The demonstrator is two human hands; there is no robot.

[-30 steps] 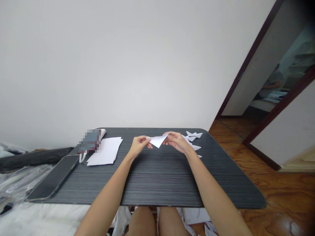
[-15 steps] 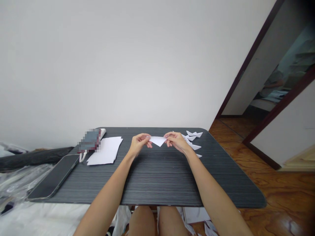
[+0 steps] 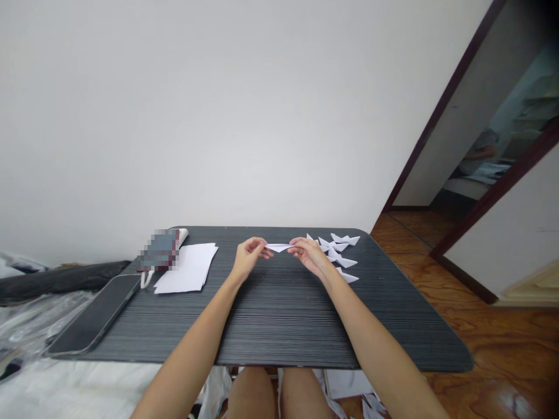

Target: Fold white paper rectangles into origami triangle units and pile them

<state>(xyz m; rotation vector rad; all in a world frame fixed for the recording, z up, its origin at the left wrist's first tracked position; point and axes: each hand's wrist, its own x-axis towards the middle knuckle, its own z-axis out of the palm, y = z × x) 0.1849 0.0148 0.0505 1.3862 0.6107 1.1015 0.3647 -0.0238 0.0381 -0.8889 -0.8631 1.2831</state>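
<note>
Between my two hands a small folded white paper [image 3: 279, 248] is held above the dark table. It looks narrow, with a shallow point facing down toward me. My left hand [image 3: 251, 254] pinches its left end between thumb and fingers. At the other end, my right hand [image 3: 309, 254] is closed on the paper in the same way. Just right of my right hand lie several folded white paper boats [image 3: 345, 261], partly hidden behind that hand and wrist.
A stack of white paper sheets [image 3: 187, 270] lies on the left of the dark table [image 3: 288, 326]. Near it are a blurred red-edged object [image 3: 159, 250] and a phone [image 3: 98, 314] at the left edge. Through the doorway on the right a person [image 3: 480, 151] is visible.
The paper between my hands has tilted or opened, so its downward triangle now looks much flatter. My right hand has shifted slightly left, uncovering more of the paper boats.
</note>
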